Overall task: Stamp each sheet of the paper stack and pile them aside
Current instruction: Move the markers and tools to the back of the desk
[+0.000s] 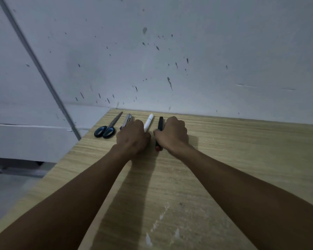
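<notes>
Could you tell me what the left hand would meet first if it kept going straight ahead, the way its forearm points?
Probably the white pen just beyond the left hand's knuckles, though it may already touch it; past that, the wall.

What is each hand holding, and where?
Right hand grips the black marker around its middle. Left hand is curled over the white pen; a grip cannot be confirmed.

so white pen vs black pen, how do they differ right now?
The white pen is light-bodied; the black pen is dark with a reddish near end. The right hand grips the black pen; the left hand covers only the white pen's near end. Both lie on the table, pointing toward the wall.
</notes>
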Demonstrator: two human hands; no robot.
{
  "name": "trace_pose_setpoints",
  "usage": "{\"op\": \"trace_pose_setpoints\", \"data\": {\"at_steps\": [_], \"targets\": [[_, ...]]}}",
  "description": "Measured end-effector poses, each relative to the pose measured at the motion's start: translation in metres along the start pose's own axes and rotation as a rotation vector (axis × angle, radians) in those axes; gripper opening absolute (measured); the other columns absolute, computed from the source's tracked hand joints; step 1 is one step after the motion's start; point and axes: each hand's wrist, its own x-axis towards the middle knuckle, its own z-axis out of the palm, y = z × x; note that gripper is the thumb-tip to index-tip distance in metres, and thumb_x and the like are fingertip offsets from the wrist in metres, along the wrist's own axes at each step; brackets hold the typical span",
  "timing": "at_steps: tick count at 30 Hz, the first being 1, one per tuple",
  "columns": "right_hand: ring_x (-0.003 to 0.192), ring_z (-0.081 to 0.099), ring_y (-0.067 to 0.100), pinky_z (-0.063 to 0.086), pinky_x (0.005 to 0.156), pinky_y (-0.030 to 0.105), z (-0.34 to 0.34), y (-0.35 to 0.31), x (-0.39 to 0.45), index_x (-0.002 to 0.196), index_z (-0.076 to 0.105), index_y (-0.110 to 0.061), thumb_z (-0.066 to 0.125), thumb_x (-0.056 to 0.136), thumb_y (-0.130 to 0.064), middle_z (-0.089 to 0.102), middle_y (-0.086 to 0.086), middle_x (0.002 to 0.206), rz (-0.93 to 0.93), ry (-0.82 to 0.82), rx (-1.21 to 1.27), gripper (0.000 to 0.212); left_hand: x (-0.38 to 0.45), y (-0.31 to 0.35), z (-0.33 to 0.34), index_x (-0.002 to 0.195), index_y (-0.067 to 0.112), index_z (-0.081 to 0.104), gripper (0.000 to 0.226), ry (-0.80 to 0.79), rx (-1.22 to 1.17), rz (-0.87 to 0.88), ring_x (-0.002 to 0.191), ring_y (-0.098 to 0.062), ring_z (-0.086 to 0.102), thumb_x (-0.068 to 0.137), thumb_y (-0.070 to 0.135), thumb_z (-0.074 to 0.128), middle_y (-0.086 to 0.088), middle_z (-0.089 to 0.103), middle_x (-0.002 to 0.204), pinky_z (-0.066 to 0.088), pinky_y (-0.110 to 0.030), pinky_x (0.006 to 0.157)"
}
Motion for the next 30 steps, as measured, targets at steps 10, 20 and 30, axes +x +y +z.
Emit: {"op": "trace_pose_setpoints", "data": {"at_steps": [10,20,30], "targets": [[0.066,0.046,0.01,0.039,0.054,0.025,-0.026,0.012,-0.025,0.078,0.045,-0.022,0.068,0.084,-0.031,0.039,-0.009,0.078,-0.043,-0.056,0.028,0.026,-0.022,0.007,-0.018,0.104,0.01,0.055,0.033,0.021,0.002,-0.007,0.072,-0.017,0.047,0.089,0.039,0.058,-0.002,0.048,0.085,0.035,-0.029,0.055],[0.096,0.059,0.025,0.038,0.07,0.031,-0.108,0.048,-0.089,0.111,0.057,-0.023,0.064,0.083,-0.046,0.057,0.003,0.113,-0.07,0.01,-0.236,0.037,-0.095,0.069,-0.049,0.11,0.009,0.059,0.03,0.101,-0.152,0.252,0.106,-0.029,0.055,0.091,0.031,0.055,-0.012,0.053,0.114,0.045,-0.039,0.082],[0.078,0.046,0.018,0.037,0.067,0.03,-0.23,0.13,-0.188,0.108,0.058,-0.02,0.064,0.081,-0.034,0.048,-0.002,0.095,0.044,0.119,-0.396,0.031,-0.2,0.167,-0.033,0.109,0.017,0.064,0.024,-0.045,-0.369,0.502,0.089,-0.02,0.06,0.088,0.029,0.061,-0.002,0.055,0.111,0.051,-0.041,0.082]]}}
